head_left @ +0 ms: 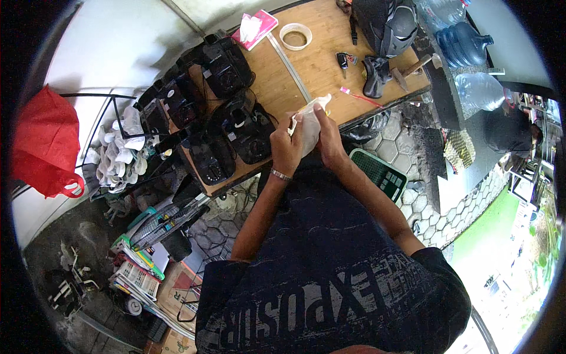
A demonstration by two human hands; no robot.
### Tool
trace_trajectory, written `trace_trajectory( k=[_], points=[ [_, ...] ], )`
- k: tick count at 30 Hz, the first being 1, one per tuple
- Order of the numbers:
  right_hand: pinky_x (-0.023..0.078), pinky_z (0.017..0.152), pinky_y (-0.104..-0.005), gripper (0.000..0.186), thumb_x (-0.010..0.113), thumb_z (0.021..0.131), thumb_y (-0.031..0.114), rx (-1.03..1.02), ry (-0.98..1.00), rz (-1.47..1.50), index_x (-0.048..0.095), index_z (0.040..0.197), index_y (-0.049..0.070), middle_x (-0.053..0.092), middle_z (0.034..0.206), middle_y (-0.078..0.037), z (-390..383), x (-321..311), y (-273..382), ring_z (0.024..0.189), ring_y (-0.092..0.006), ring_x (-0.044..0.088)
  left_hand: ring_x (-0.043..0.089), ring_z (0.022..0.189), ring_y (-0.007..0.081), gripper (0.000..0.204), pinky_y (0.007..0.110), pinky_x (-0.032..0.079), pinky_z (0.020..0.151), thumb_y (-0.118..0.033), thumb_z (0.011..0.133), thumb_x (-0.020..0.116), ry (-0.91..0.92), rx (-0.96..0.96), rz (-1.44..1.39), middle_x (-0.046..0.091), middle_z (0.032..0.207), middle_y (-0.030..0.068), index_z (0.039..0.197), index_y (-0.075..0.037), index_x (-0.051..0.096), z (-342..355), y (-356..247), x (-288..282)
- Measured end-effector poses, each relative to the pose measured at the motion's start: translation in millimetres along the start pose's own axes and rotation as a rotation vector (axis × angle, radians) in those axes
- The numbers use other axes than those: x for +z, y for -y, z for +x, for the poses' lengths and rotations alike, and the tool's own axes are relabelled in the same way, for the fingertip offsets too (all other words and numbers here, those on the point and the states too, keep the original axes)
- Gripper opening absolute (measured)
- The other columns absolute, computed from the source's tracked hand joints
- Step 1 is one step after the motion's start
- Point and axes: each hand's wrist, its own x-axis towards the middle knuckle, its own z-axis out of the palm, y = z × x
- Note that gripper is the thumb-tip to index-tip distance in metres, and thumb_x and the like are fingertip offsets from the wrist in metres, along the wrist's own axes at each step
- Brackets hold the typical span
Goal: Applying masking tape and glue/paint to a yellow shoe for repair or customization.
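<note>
Both my hands hold a pale, whitish, thin-looking piece (pixel 310 131) in front of my chest, over the near edge of the wooden table. My left hand (pixel 285 151) has its fingers closed on its left side. On the other side my right hand (pixel 330 140) grips it, thumb near the upper end. Yellowish bits show along its upper edge; its exact kind is unclear. Nearest on the table (pixel 282 76) lies a red-and-white toothbrush (pixel 361 97), right of my hands. Several black boxy devices (pixel 250 131) stand left of them.
Toward the back are a white bowl (pixel 295 36) and a pink book (pixel 256 29) with tissue. Keys (pixel 344 61), a black pouch (pixel 375 76), a hammer (pixel 411 72) and a backpack (pixel 384 26) lie right. A green basket (pixel 377 174) stands below; a red bag (pixel 47 144) hangs left.
</note>
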Motion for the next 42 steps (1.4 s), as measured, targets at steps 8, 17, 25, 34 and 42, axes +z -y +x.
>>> trace_trajectory(
  k=[8,17,25,34,42],
  points=[
    [0.038,0.047,-0.0266,0.044,0.059,0.094,0.039,-0.451,-0.377,-0.479,0.064,0.079,-0.001,0.054,0.061,0.0,-5.0,2.6,-14.7,0.057,-0.005,0.045,0.06,0.069,0.0208,0.03,0.034,0.047,0.065,-0.026,0.096,0.057,0.095,-0.023,0.068,0.062,0.079,0.0195,0.091,0.003,0.059,-3.3,17.3,8.5],
    [0.043,0.054,-0.032,0.035,0.058,0.096,0.03,-0.834,-0.591,-0.556,0.066,0.085,-0.002,0.057,0.063,-0.002,8.1,-44.8,-1.6,0.06,-0.0092,0.05,0.062,0.072,0.0401,0.023,0.041,0.047,0.06,-0.022,0.093,0.06,0.125,0.165,0.072,0.062,0.078,0.0214,0.09,0.001,0.059,-1.4,13.4,53.6],
    [0.044,0.054,-0.0316,0.043,0.057,0.094,0.038,-0.392,-0.969,-0.369,0.066,0.085,-0.002,0.059,0.065,-0.004,1.8,-222.5,62.8,0.057,-0.0131,0.054,0.065,0.079,0.0226,0.038,0.035,0.05,0.069,-0.035,0.093,0.059,0.039,-0.02,0.084,0.068,0.087,0.0153,0.096,0.003,0.063,53.1,48.5,62.0],
    [0.045,0.056,-0.0294,0.028,0.058,0.092,0.028,-0.178,-0.582,-0.093,0.063,0.09,0.001,0.061,0.072,-0.003,-5.1,-249.5,35.2,0.062,-0.0126,0.058,0.063,0.102,0.0252,0.08,0.036,0.05,0.084,-0.046,0.079,0.068,0.51,-0.561,0.255,0.065,0.108,0.0167,0.13,0.01,0.04,139.2,112.5,181.5],
    [0.048,0.063,-0.0307,0.024,0.06,0.088,0.022,-0.034,-0.376,0.034,0.062,0.099,0.001,0.064,0.081,-0.006,2.9,-278.8,48.4,0.071,-0.018,0.063,0.048,0.121,0.0313,0.06,0.04,0.039,0.102,-0.033,0.081,0.065,1.016,0.015,0.574,0.051,0.132,0.014,0.137,-0.019,0.047,87.8,142.4,70.4]
  ],
)
